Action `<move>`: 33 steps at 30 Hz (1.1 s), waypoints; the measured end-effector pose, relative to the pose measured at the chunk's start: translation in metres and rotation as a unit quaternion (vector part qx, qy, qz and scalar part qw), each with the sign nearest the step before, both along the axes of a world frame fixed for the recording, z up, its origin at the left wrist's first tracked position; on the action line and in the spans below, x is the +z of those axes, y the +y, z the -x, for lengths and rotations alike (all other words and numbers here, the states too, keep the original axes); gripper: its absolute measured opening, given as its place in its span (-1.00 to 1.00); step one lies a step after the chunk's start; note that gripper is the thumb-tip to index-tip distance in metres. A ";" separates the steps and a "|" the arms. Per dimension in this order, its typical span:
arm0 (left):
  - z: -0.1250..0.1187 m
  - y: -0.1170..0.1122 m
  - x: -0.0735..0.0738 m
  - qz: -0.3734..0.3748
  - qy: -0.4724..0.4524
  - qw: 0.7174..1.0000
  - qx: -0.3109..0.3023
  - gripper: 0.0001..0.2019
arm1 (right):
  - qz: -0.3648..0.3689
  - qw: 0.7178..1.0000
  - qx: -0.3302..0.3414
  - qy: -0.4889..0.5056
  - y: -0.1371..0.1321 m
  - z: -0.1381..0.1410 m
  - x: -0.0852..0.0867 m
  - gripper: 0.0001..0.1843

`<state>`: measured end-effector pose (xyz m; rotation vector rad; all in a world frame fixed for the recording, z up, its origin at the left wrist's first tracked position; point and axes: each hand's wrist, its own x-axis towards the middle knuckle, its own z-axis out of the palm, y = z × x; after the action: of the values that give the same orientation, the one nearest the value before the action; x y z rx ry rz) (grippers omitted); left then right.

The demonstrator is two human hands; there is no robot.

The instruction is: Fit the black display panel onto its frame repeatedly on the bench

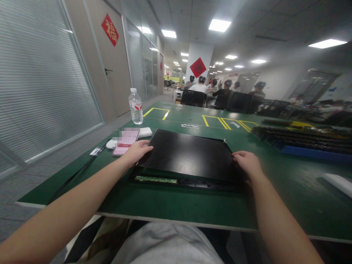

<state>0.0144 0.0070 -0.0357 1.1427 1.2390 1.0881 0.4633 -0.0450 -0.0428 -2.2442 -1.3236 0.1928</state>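
A black display panel (189, 152) lies tilted between my two hands, its near edge raised. My left hand (137, 151) pinches its left edge, fingers closed. On the opposite side my right hand (247, 163) grips the panel's right edge, thumb and fingers together. Beneath the near edge a dark frame (203, 184) shows, with a green circuit board (156, 179) along its left part. The panel hides most of what is under it.
On the green table (176, 209), a phone (125, 143), a white case (145, 132) and a water bottle (135, 106) stand to the left. Stacked dark parts (297, 135) sit in a blue tray (313, 153) at right. A white object (339, 185) lies near the right edge. People sit beyond.
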 end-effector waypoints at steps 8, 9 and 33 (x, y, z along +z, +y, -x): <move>-0.001 -0.001 0.002 0.001 0.017 1.000 -0.004 -0.60 | -0.008 1.000 -0.009 0.012 0.001 -0.002 0.000 -0.67; -0.001 -0.001 0.002 0.000 0.020 1.000 -0.003 -0.60 | -0.009 1.000 -0.010 0.014 0.001 -0.003 -0.001 -0.67; 0.001 0.000 0.001 -0.005 0.022 1.000 0.006 -0.59 | -0.027 0.999 -0.001 0.026 0.002 -0.006 -0.003 -0.72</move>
<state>0.0134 0.0072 -0.0347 1.1723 1.2781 1.0845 0.4694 -0.0429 -0.0456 -2.1815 -1.2848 0.2106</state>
